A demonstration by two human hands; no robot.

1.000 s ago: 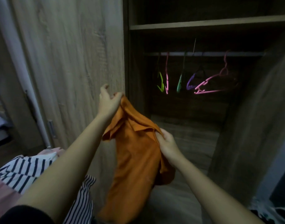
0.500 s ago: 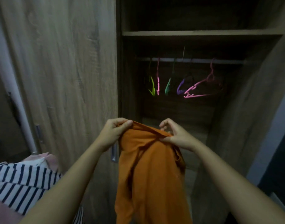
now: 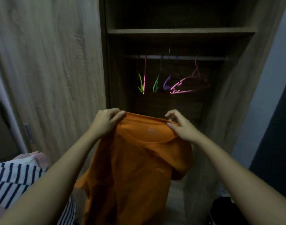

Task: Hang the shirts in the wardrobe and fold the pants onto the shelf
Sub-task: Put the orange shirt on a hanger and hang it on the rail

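Both hands up in front of the open wardrobe (image 3: 106, 65). The left hand (image 3: 105, 124) and right hand (image 3: 179, 127) each pinch the neckline of the orange shirt (image 3: 135, 168), stretching it between them. Collar on top, body hanging straight down, long axis vertical, below the rail (image 3: 176, 57) of bare hangers (image 3: 186, 83).

One view only, head-worn, wide-angle: looks forward and slightly down into the open wardrobe (image 3: 181, 30) (close range; hanging rail (image 3: 176, 57) in upper frame, floor (image 3: 174, 200) at bottom edge).
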